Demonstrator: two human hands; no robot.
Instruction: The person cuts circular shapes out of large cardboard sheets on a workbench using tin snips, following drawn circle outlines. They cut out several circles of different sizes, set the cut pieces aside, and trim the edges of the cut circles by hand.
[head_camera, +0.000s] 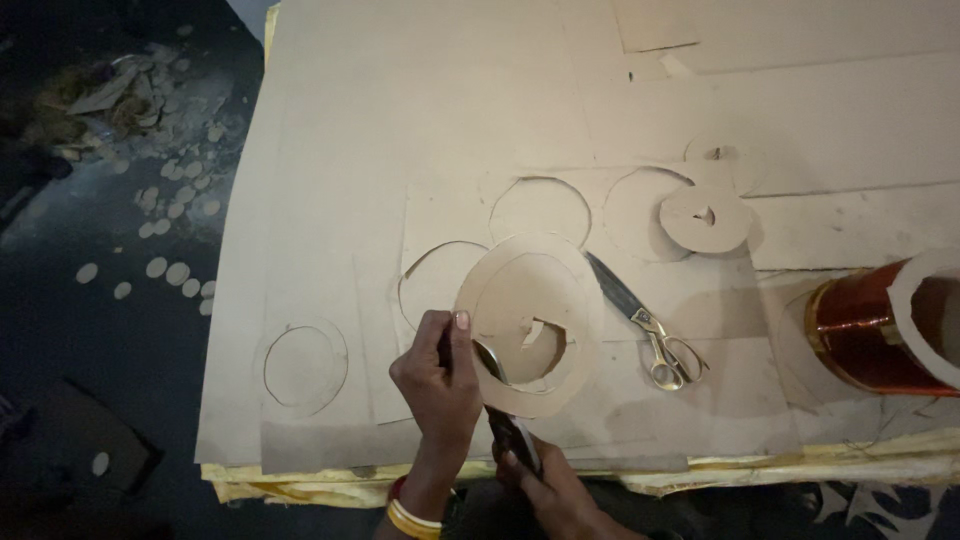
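A broad tan cardboard-covered surface carries everything. Above its near edge, the left hand pinches a round tan cardboard ring; the right hand grasps dark-handled scissors cutting it. Gold-handled scissors lie just beside.

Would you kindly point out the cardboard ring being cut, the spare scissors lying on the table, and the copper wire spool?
cardboard ring (580, 300), head view, on its right band.
spare scissors (640, 318), head view, near the pivot.
copper wire spool (860, 325), head view, on the wound copper side.
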